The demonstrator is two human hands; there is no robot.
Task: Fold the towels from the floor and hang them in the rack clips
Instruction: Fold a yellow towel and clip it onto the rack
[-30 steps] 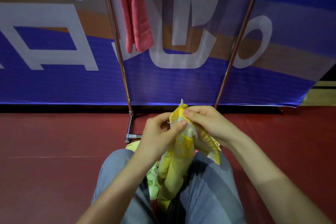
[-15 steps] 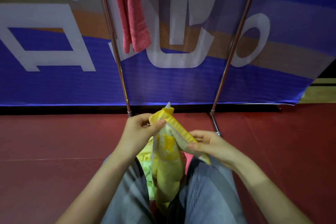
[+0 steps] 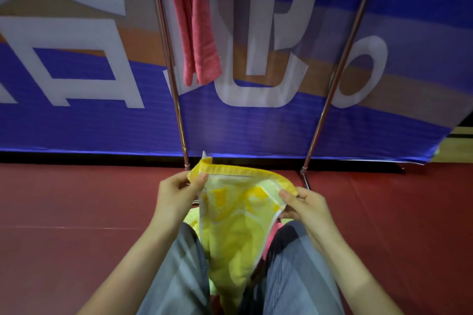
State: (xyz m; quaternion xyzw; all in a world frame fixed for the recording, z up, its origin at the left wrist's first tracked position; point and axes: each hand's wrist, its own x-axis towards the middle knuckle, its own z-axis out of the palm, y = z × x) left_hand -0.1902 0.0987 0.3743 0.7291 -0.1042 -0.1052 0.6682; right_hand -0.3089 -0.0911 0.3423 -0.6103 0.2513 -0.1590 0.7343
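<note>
A yellow towel point(image 3: 235, 225) with white patterning hangs between my knees, its darker yellow hem stretched along the top. My left hand point(image 3: 176, 194) pinches the hem's left corner. My right hand point(image 3: 304, 204) pinches the hem's right end, a little lower. A red towel point(image 3: 197, 33), folded, hangs from the top of the metal rack point(image 3: 176, 99) above; its clip is out of view. Under the yellow towel lie a pale green towel point(image 3: 192, 220) and a pink one point(image 3: 271, 238), mostly hidden.
The rack's two slanted metal legs stand on the dark red floor point(image 3: 64, 212), the right leg point(image 3: 332, 84) beyond my right hand. A blue banner point(image 3: 76, 122) with white letters forms the backdrop. My grey trouser legs point(image 3: 302, 276) fill the lower middle.
My hands have moved apart, spreading the yellow towel's top hem wide. The right hand slid along the hem to its far end; the left keeps its corner.
</note>
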